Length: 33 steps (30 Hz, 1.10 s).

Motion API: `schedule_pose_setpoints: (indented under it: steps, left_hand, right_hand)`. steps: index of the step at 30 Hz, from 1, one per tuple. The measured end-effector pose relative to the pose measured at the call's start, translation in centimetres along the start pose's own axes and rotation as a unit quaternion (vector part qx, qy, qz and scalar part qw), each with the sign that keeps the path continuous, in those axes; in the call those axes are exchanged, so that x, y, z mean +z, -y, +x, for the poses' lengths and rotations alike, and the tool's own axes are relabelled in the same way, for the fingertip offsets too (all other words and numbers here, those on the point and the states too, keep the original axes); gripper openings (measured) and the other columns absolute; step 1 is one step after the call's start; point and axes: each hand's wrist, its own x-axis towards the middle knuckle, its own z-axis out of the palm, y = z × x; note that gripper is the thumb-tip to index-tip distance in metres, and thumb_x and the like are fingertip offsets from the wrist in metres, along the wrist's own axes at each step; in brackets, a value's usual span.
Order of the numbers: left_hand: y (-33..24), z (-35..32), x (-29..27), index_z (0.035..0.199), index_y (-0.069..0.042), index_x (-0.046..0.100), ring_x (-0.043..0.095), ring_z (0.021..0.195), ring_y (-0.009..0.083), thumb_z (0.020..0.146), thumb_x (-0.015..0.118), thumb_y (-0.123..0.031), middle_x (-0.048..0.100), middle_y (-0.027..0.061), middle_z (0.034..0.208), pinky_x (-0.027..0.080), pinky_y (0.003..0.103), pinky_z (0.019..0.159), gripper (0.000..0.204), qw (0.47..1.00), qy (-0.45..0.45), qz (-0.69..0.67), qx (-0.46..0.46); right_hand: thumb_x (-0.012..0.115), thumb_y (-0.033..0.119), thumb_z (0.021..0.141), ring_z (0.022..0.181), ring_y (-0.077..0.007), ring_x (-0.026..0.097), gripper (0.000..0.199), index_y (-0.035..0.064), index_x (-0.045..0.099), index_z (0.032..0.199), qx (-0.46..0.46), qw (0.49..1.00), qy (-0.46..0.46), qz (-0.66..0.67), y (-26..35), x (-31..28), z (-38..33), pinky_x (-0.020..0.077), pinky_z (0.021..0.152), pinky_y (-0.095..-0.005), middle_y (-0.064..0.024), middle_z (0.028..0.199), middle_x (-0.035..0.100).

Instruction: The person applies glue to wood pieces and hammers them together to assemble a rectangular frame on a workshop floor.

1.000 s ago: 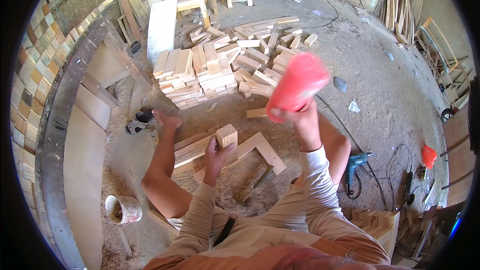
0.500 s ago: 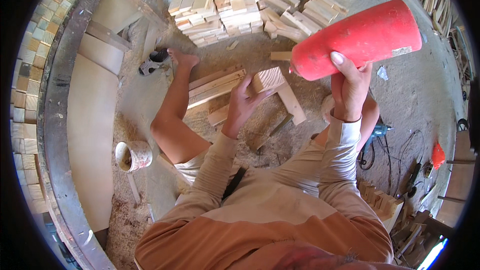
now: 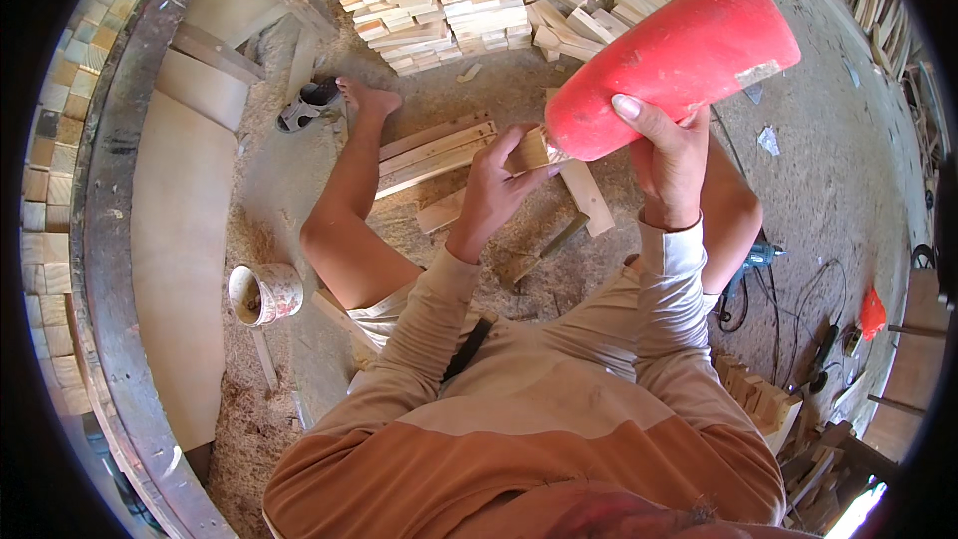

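My right hand (image 3: 671,165) is wrapped round a large red squeeze bottle (image 3: 679,60), thumb on its near side. The bottle is tipped, its narrow end pointing down to the left against the end face of a wooden block (image 3: 534,148). My left hand (image 3: 491,192) grips that block, with thumb and fingers on opposite sides. The bottle's tip partly hides the end face. Below the bottle, a flat wooden piece (image 3: 587,200) slants; whether it is joined to the block I cannot tell.
Stacked wooden blocks (image 3: 414,15) stand ahead, with wooden strips (image 3: 434,162) between my legs. Beside them lies a hammer-like tool (image 3: 559,238). A white bucket (image 3: 274,292) sits at left; a power drill (image 3: 760,255) and cables lie at right. Sawdust covers the floor.
The red bottle has moved left and down, its tip now at the block's end face. My left hand has shifted slightly right, and the block has turned.
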Motion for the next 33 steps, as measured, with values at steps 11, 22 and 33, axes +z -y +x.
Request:
schedule_pose_setpoints:
  steps: [11,22,33]
  left_hand:
    - [1.4,-0.4,-0.1,0.123,0.002,0.058,0.063,0.101,0.0120,0.082,0.080,-0.008,0.068,0.0082,0.112,0.051,0.028,0.087,0.047,0.999,0.014,-0.037,-0.017]
    - [3.4,-0.7,0.2,0.124,0.000,0.060,0.065,0.101,0.0142,0.084,0.078,-0.009,0.069,0.0078,0.110,0.051,0.029,0.088,0.044,0.995,-0.033,-0.089,-0.022]
    - [9.0,-0.3,-6.1,0.112,-0.001,0.061,0.061,0.094,0.0097,0.084,0.076,-0.003,0.066,0.0035,0.103,0.050,0.026,0.083,0.031,0.955,-0.212,-0.183,-0.102]
  right_hand:
    - [0.076,-0.006,0.078,0.100,-0.0236,0.068,0.049,-0.0018,0.055,0.122,-0.002,0.999,-0.033,-0.015,-0.1,-0.5,0.6,0.0543,0.092,-0.0382,-0.0122,0.108,0.068]
    - [0.078,-0.005,0.076,0.098,-0.0224,0.068,0.046,-0.0019,0.058,0.118,-0.011,0.999,-0.023,-0.035,-0.6,-1.8,1.1,0.0546,0.091,-0.0371,-0.0113,0.107,0.069]
    - [0.089,0.025,0.057,0.102,-0.0323,0.066,0.071,0.0018,0.062,0.119,0.235,0.783,0.404,-0.411,-14.3,-6.9,-5.1,0.0514,0.093,-0.0419,-0.0165,0.108,0.069]
